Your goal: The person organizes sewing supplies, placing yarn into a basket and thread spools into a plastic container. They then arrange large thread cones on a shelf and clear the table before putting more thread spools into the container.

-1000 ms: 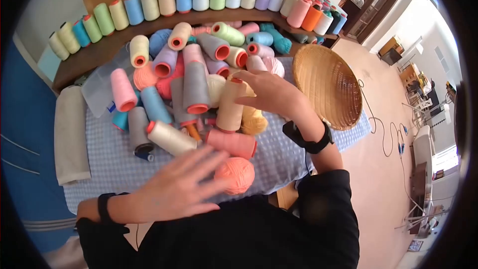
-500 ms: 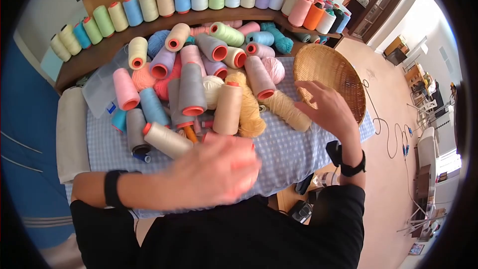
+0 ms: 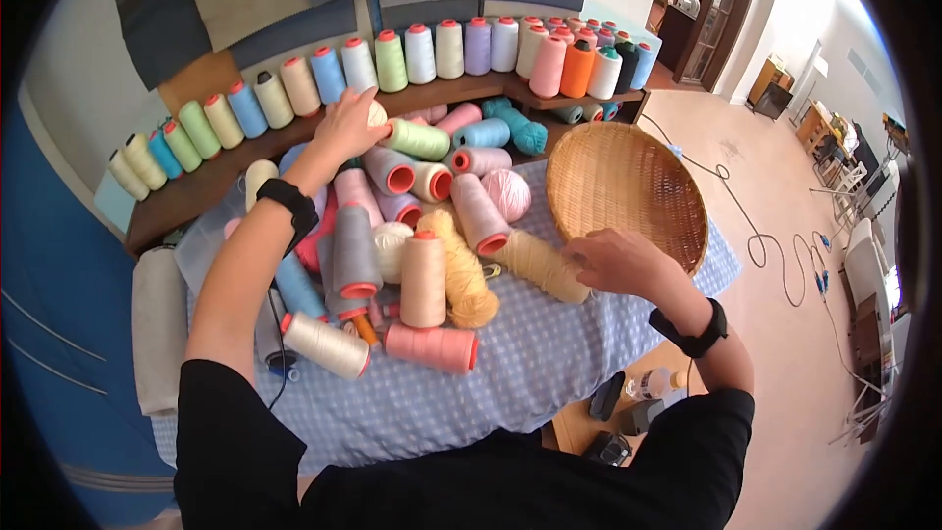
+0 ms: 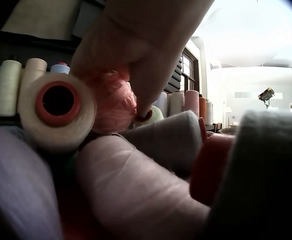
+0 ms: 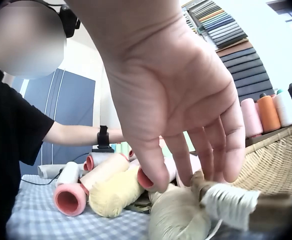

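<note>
At the back of the pile my left hand [image 3: 345, 132] holds a coral yarn ball [image 4: 113, 105] with its thumb beside it; the other fingers are largely hidden behind the ball in the left wrist view. A cone with a red core [image 4: 58, 102] lies right beside the ball, and a grey cone [image 4: 163, 137] is on its other side. My right hand [image 3: 623, 260] hangs loosely over the end of a beige skein [image 3: 545, 265], fingers apart and drooping. Below its fingertips in the right wrist view is a thin brown stick wound with white cord [image 5: 231, 204].
A woven basket [image 3: 638, 186] stands to the right on the checked cloth [image 3: 530, 383]. Cones such as a salmon one [image 3: 432, 346] and a peach one [image 3: 422, 280] fill the middle. A row of upright cones lines the wooden shelf [image 3: 427, 95] behind.
My left hand closed on the coral ball at the front edge and carried it to the back of the pile. My right hand left the peach cone and moved right, to the beige skein.
</note>
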`<state>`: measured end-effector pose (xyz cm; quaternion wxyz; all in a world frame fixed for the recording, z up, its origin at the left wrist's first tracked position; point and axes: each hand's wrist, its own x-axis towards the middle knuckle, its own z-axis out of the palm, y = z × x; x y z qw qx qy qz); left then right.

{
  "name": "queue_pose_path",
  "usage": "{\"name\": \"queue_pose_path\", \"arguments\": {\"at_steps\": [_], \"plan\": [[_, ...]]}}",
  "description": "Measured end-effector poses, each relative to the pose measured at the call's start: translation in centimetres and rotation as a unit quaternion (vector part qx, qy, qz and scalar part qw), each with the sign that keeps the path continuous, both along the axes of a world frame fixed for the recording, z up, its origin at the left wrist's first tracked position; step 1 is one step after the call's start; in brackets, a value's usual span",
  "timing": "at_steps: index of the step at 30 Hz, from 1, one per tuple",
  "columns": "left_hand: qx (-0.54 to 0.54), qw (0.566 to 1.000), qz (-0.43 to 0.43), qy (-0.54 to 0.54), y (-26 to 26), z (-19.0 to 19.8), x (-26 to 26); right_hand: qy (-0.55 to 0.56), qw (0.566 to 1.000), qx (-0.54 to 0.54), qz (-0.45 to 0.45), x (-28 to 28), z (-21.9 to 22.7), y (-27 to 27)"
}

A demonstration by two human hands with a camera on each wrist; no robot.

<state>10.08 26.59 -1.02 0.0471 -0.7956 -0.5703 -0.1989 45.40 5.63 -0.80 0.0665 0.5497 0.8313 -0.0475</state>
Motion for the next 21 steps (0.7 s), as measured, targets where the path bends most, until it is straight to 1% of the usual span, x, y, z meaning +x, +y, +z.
{"name": "queue_pose_path", "arguments": {"at_steps": [2, 3, 4, 5, 6, 7, 8, 9, 10, 11, 12, 13, 14, 16, 17, 18, 19, 20, 21], "plan": [[0.000, 0.999, 0.033, 0.012, 0.3, -0.1, -0.1, 0.069, 0.997, 0.035, 0.013, 1.0, 2.0, 0.3], [0.002, 1.000, 0.013, -0.020, 1.2, -0.6, -0.3, 0.041, 0.995, 0.086, 0.008, 1.6, 2.9, 2.1], [0.003, 1.000, 0.014, -0.019, 1.9, -1.1, -0.6, 0.047, 0.991, 0.119, -0.027, 1.7, 4.4, 3.9], [-0.008, 0.998, 0.011, -0.055, 2.4, -1.5, -0.7, 0.086, 0.975, 0.206, 0.001, 2.6, 5.1, 6.4], [-0.019, 0.996, 0.008, -0.091, 2.7, -1.4, -0.8, 0.072, 0.967, 0.242, -0.039, 3.2, 5.8, 9.5], [-0.017, 0.996, 0.010, -0.087, 2.4, -0.8, -0.5, 0.059, 0.956, 0.276, -0.078, 3.6, 6.5, 12.5], [-0.075, 0.996, 0.052, -0.024, 1.6, 0.2, 0.1, 0.072, 0.949, 0.284, -0.113, 3.8, 7.4, 15.0], [-0.132, 0.986, 0.095, 0.037, 1.3, 1.0, 0.2, 0.077, 0.949, 0.287, -0.109, 4.0, 7.5, 17.6], [-0.135, 0.986, 0.089, 0.038, 1.5, 1.6, -0.2, 0.085, 0.945, 0.294, -0.110, 4.3, 7.2, 20.4], [-0.161, 0.983, 0.085, 0.001, 2.8, 0.5, -0.8, 0.094, 0.942, 0.302, -0.111, 4.6, 6.9, 22.9], [-0.186, 0.979, 0.080, -0.036, 3.7, 0.0, -0.9, 0.102, 0.938, 0.311, -0.112, 4.2, 7.4, 24.1], [-0.197, 0.977, 0.036, -0.078, 4.4, -0.4, -1.6, 0.109, 0.955, 0.245, -0.125, 3.9, 8.0, 25.2], [-0.197, 0.973, 0.013, -0.116, 4.4, -0.5, -1.7, 0.112, 0.954, 0.249, -0.121, 3.9, 8.1, 26.6], [-0.174, 0.978, 0.035, -0.107, 5.0, -1.2, -1.8, 0.074, 0.974, 0.130, -0.171, 4.0, 6.7, 30.5], [-0.172, 0.978, 0.039, -0.108, 4.4, -0.9, -1.5, 0.048, 0.970, 0.159, -0.176, 4.4, 5.6, 32.6], [-0.149, 0.985, 0.060, -0.063, 3.3, -0.4, -1.1, 0.047, 0.971, 0.158, -0.172, 4.0, 5.8, 32.4], [-0.129, 0.988, 0.081, -0.020, 2.3, 0.2, -0.8, 0.030, 0.966, 0.187, -0.178, 3.8, 5.8, 31.9], [-0.134, 0.987, 0.085, -0.025, 2.0, 0.3, -0.9, 0.012, 0.960, 0.213, -0.184, 3.5, 6.1, 31.4], [-0.125, 0.988, 0.073, -0.046, 1.8, 0.4, -1.0, 0.076, 0.965, 0.181, -0.173, 3.6, 6.5, 30.9]]}}
